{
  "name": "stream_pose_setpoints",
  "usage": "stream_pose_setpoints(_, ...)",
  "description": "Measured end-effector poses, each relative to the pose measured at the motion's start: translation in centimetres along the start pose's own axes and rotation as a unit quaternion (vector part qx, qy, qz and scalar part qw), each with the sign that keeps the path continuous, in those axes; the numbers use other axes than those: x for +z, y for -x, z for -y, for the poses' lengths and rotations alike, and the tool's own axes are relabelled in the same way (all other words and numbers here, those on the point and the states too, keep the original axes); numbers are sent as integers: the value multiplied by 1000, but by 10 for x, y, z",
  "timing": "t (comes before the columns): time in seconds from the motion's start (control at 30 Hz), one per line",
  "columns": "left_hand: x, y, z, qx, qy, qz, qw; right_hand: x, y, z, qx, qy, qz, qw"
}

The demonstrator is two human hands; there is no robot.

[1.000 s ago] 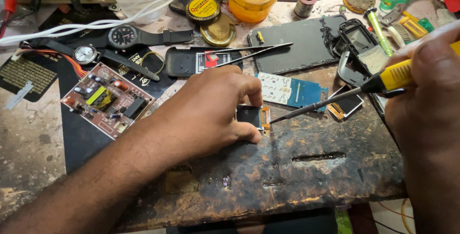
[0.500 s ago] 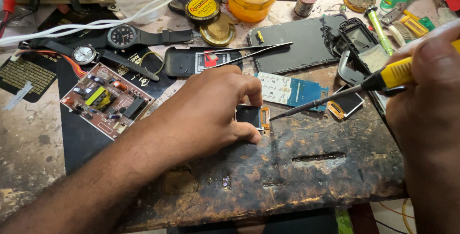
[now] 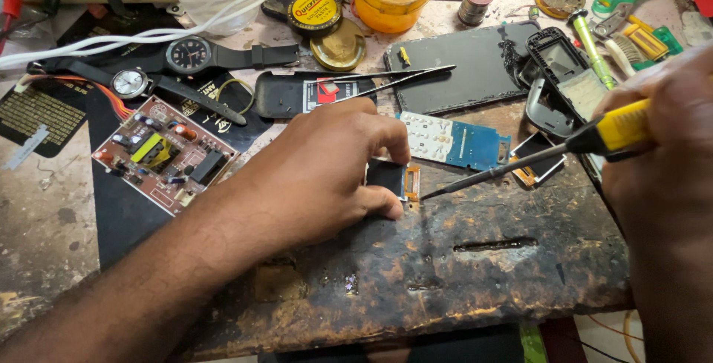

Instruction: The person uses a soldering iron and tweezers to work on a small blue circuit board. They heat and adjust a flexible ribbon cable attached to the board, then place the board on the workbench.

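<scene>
The soldering iron's tip (image 3: 425, 197) has crept closer to the left hand's fingertips (image 3: 390, 203), now just beside the small display part (image 3: 392, 179) they pinch

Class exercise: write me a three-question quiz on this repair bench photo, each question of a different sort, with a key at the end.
1. True or false: the left hand pins a small display module to the burnt board.
2. Which hand holds the soldering iron? A. left B. right C. neither
3. Fill in: the iron's tip sits at the module's ____ ribbon edge.

Key
1. True; thumb and fingers pinch it down.
2. B; the right hand grips the yellow handle.
3. Orange; the tip is at the orange strip on the module's right side. Whether it touches cannot be told.
</scene>
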State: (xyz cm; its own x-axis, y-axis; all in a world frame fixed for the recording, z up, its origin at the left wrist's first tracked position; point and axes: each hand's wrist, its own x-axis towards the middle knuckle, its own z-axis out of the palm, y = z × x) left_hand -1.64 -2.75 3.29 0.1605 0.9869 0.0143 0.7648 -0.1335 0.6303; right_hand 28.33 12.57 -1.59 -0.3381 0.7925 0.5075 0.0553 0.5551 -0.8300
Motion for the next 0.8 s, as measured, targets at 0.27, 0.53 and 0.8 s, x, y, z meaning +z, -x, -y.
stream_pose_setpoints(0.27, 0, 0, 7, 11, -24, -22, 999, 8, -15, 13, -52, -25, 36, 998)
stream_pose_setpoints(0.53, -1, 0, 8, -8, -21, -7, 1000, 22, -16, 32, -83, 33, 78, 993)
stream_pose_setpoints(0.8, -2, 2, 5, 8, -21, -22, 1000, 18, -12, 20, -91, -9, 81, 992)
